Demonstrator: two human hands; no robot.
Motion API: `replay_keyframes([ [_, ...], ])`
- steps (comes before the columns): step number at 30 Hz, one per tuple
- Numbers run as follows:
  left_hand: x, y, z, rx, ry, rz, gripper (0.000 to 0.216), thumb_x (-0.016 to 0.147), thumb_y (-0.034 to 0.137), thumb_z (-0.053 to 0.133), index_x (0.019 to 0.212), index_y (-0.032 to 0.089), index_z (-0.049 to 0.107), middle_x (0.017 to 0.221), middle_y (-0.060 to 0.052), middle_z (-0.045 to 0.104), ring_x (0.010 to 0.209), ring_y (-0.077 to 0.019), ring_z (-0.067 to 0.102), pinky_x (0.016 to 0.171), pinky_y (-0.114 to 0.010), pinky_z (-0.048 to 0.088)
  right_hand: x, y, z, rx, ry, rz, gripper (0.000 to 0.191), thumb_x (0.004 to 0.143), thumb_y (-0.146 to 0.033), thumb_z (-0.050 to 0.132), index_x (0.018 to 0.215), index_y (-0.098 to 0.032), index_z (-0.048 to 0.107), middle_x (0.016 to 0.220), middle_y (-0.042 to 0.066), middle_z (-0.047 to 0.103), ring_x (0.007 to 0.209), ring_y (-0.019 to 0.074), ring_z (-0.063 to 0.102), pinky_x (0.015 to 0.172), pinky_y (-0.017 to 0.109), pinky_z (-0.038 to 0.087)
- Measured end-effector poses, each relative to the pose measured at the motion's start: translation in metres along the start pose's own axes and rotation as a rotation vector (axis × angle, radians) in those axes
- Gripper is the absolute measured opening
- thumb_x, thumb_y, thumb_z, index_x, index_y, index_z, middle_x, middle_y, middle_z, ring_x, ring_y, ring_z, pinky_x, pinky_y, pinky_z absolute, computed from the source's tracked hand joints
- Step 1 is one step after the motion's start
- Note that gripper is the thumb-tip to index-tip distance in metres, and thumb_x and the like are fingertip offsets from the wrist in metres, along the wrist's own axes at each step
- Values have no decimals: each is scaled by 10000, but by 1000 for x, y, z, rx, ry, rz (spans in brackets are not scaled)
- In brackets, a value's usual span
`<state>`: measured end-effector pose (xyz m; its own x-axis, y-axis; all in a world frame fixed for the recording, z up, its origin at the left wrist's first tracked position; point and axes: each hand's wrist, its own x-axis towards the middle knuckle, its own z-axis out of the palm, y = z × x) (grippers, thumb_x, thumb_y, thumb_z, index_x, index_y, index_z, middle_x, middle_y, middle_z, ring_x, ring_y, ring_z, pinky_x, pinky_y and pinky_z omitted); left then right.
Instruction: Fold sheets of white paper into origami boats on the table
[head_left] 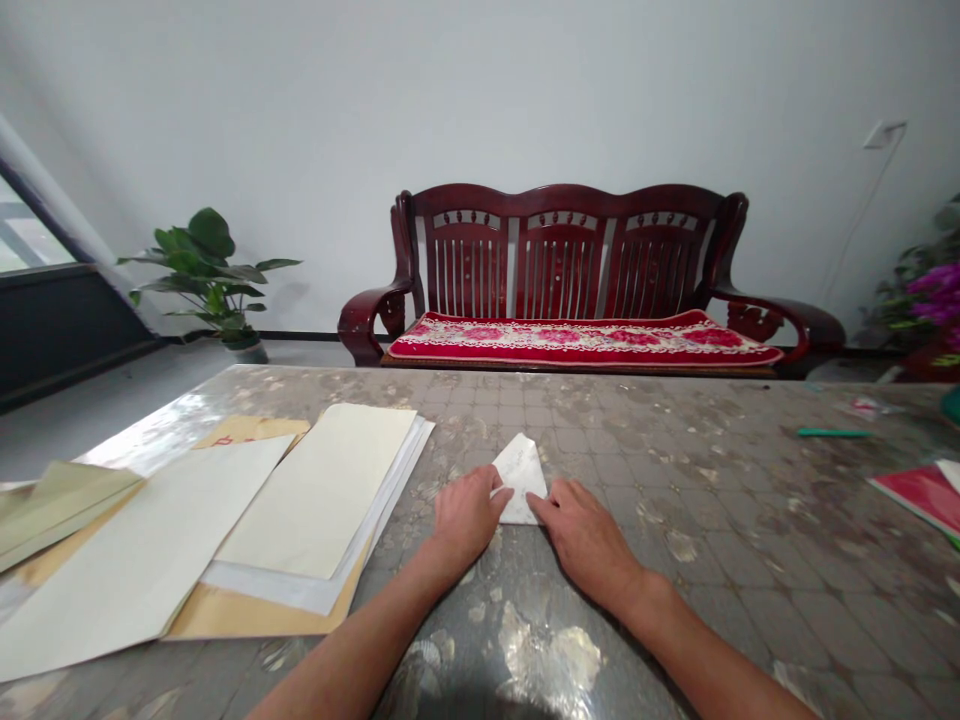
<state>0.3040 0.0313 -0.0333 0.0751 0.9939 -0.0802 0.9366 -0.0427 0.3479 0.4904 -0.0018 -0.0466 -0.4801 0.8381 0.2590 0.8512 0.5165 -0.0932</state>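
Note:
A small white piece of folded paper (pixel 523 462) lies on the patterned tabletop, its pointed end facing away from me. My left hand (pixel 466 512) grips its left edge, fingers curled and the thumb pressing on the top face. From the right, my right hand (pixel 585 530) holds the lower right edge in the same way, with its thumb on the paper. The two thumbs are a short gap apart. Some curled fingertips are hidden behind the hands.
Cream and white sheets (pixel 330 490) lie on brown envelopes (pixel 247 615) at left. On the right are a green pen-like stick (pixel 834 433) and a red booklet (pixel 919 497). Beyond the table (pixel 675 620) stand a wooden bench (pixel 562 260) and a potted plant (pixel 217 275).

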Motion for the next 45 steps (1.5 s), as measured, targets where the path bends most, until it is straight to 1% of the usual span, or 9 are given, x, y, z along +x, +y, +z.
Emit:
replay_keyframes([
  [6, -1, 0, 3, 18, 23, 18, 201, 934, 407, 512, 982, 233, 600, 958, -30, 710, 887, -202, 663, 691, -267, 386, -1, -4, -4, -95, -36, -46, 349, 933, -136, 439, 1226, -203, 617, 974, 93, 620, 907, 238, 530, 785, 351, 384],
  [12, -1, -1, 6, 41, 53, 50, 177, 954, 377, 493, 1033, 234, 561, 995, -27, 702, 922, -204, 666, 697, -277, 399, -2, -10, -3, -153, -41, -66, 392, 901, -96, 441, 1253, -162, 600, 1026, 123, 644, 939, 263, 549, 800, 390, 397],
  [16, -2, -2, 7, 65, 82, 87, 131, 957, 326, 492, 1027, 230, 547, 1024, -21, 696, 928, -201, 666, 704, -279, 408, -1, -11, -5, -152, -50, -60, 400, 899, -96, 448, 1259, -178, 603, 1030, 133, 652, 943, 269, 555, 796, 392, 388],
  [20, -5, -5, 7, 73, 107, 122, 130, 948, 289, 512, 1059, 231, 545, 1028, -17, 690, 943, -198, 662, 768, -290, 424, -1, -10, -7, -141, -82, -32, 396, 903, -108, 458, 1264, -179, 603, 1048, 135, 645, 958, 270, 549, 796, 382, 373],
  [25, -7, -8, 6, 69, 104, 145, 149, 941, 292, 545, 1079, 241, 562, 1032, -11, 687, 941, -187, 660, 794, -285, 433, -2, -10, -8, -123, -115, 7, 405, 928, -128, 443, 1301, -212, 576, 1077, 107, 621, 996, 250, 526, 828, 356, 359],
  [30, -10, -11, 6, 76, 109, 183, 138, 928, 311, 578, 1048, 247, 601, 1047, -4, 686, 966, -189, 655, 819, -281, 440, -2, -10, -5, -122, -98, 36, 380, 952, -145, 422, 1290, -211, 582, 1058, 98, 610, 979, 239, 519, 835, 353, 359],
  [36, -11, -12, 6, 83, 134, 219, 140, 919, 321, 594, 1037, 251, 623, 1048, -4, 690, 967, -197, 658, 829, -296, 452, -1, -8, -3, -120, -67, 26, 364, 954, -157, 443, 1279, -225, 591, 1032, 91, 613, 950, 225, 519, 812, 342, 359],
  [40, -11, -10, 6, 105, 143, 210, 142, 929, 319, 577, 1047, 254, 618, 1049, -6, 692, 965, -202, 662, 826, -301, 456, -3, -9, 0, -150, -39, 10, 381, 937, -144, 477, 1298, -209, 579, 1020, 94, 619, 945, 228, 518, 807, 340, 356],
  [45, -10, -8, 9, 123, 148, 182, 164, 956, 291, 514, 1102, 263, 584, 1065, -6, 686, 928, -204, 674, 774, -301, 466, -6, -7, 0, -147, -36, -26, 407, 917, -126, 516, 1306, -231, 571, 1002, 72, 619, 928, 226, 522, 790, 333, 358],
])
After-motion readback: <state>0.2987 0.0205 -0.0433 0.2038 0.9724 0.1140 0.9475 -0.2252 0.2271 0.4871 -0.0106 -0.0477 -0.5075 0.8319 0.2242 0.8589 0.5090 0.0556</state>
